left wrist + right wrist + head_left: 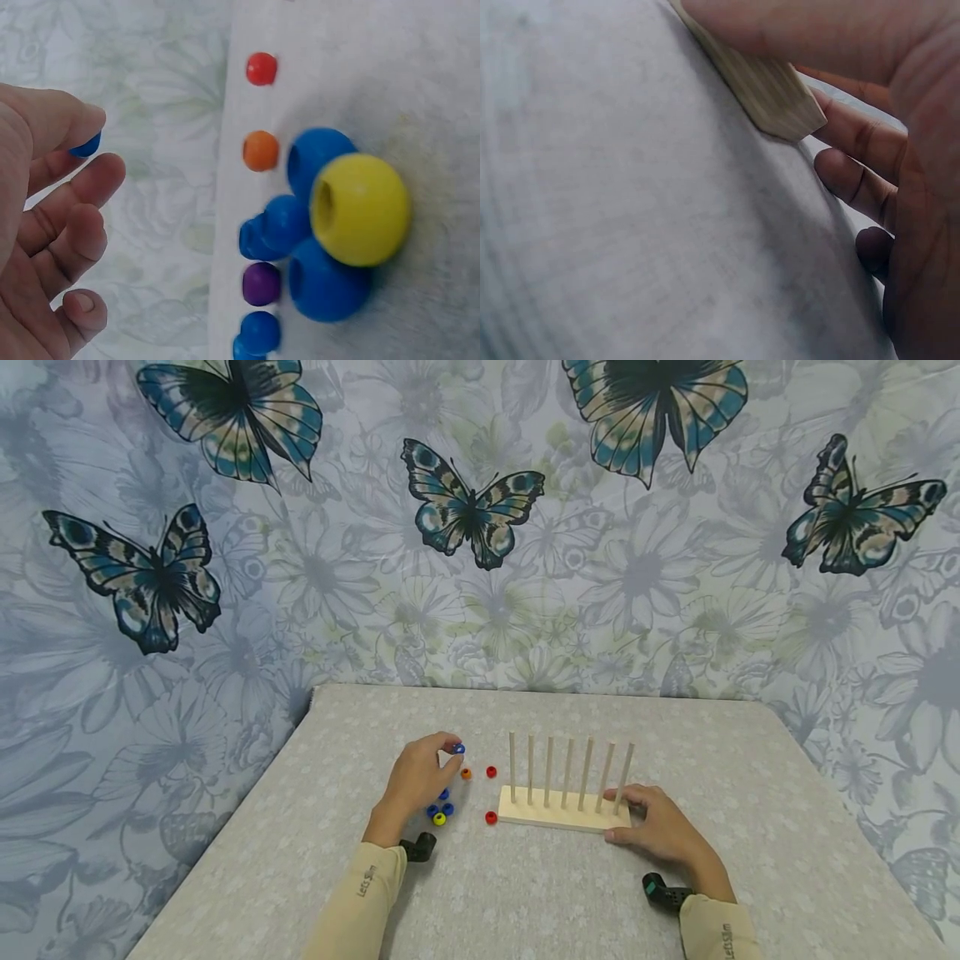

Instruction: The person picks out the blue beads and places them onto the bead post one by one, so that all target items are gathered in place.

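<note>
My left hand (422, 775) pinches a blue bead (459, 749) between thumb and index finger, raised over the table; in the left wrist view only a sliver of that blue bead (86, 146) shows. Below it lie several more blue beads (447, 808) and a yellow bead (439, 819). My right hand (660, 827) grips the right end of a wooden peg board (558, 812), thumb on the near edge and fingers behind. Several bare upright pegs (550, 768) stand in a row on it. The right wrist view shows the board's corner (780, 105) between thumb and fingers.
An orange bead (467, 773) and two red beads, one farther back (491, 772) and one nearer (491, 817), lie between the left hand and the board. A purple bead (262, 283) shows in the left wrist view. A patterned cloth covers the table (540, 902); a butterfly-print backdrop (480, 627) hangs behind.
</note>
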{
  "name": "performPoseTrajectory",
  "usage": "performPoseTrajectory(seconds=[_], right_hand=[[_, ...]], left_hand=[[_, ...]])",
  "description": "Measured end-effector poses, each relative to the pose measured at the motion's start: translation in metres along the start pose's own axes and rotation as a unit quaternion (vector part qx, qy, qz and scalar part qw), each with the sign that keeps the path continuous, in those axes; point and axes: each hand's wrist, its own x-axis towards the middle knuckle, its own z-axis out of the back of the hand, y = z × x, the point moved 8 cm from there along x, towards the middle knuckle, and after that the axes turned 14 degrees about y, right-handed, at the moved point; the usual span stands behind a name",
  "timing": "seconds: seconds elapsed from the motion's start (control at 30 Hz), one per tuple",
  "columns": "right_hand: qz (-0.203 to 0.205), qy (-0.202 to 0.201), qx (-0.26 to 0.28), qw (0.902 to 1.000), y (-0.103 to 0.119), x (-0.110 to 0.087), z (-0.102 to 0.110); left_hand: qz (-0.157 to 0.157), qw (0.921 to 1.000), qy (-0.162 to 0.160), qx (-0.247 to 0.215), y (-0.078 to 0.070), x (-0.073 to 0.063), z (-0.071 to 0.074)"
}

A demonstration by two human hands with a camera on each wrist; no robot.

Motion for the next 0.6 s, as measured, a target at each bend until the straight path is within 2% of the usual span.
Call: performPoseTrajectory(seconds=[0.3, 0.6], right_hand=[[-0.007, 0.004, 0.01, 0.9999, -0.001, 0.002, -0.002], [-0.011, 0.004, 0.013, 0.9999, -0.002, 0.003, -0.001]], left_hand=[[-0.04, 0.9982, -0.044, -0.008, -0.021, 0.001, 0.018], [-0.089, 0.9922, -0.085, -0.02, -0.051, 0.004, 0.035]])
